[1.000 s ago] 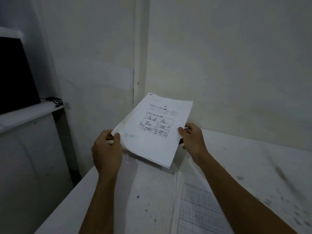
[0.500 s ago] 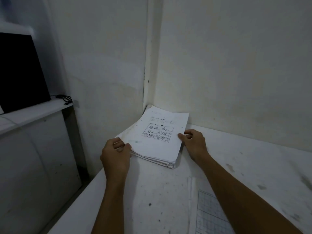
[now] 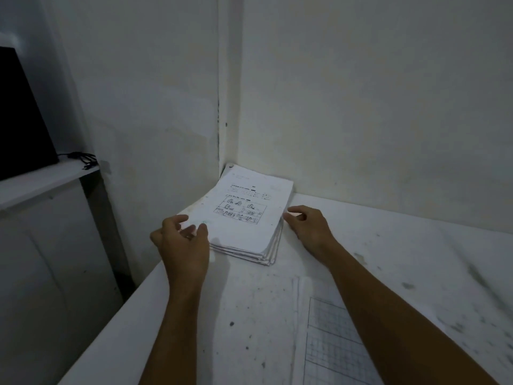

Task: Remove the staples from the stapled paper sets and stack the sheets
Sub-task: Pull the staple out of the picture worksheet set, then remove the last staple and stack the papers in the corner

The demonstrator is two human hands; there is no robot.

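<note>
A thick stack of white sheets (image 3: 244,218) lies flat on the white table (image 3: 388,245), pushed into the corner where two walls meet. Its top page carries printed text and a boxed cartoon drawing. My left hand (image 3: 181,243) hovers at the stack's left near corner, fingers loosely curled and holding nothing. My right hand (image 3: 308,226) sits at the stack's right edge with relaxed fingers; I cannot tell whether its fingertips touch the paper. No staple or staple remover shows.
A sheet with a printed grid (image 3: 333,343) lies on the table near me, partly under my right forearm. A white shelf (image 3: 41,182) at left holds a black box (image 3: 19,118) and a dark cable (image 3: 83,158). The table's left edge drops off.
The stack was held up in both hands, then lowered onto the table in the corner. Both hands have let go of it and opened beside it.
</note>
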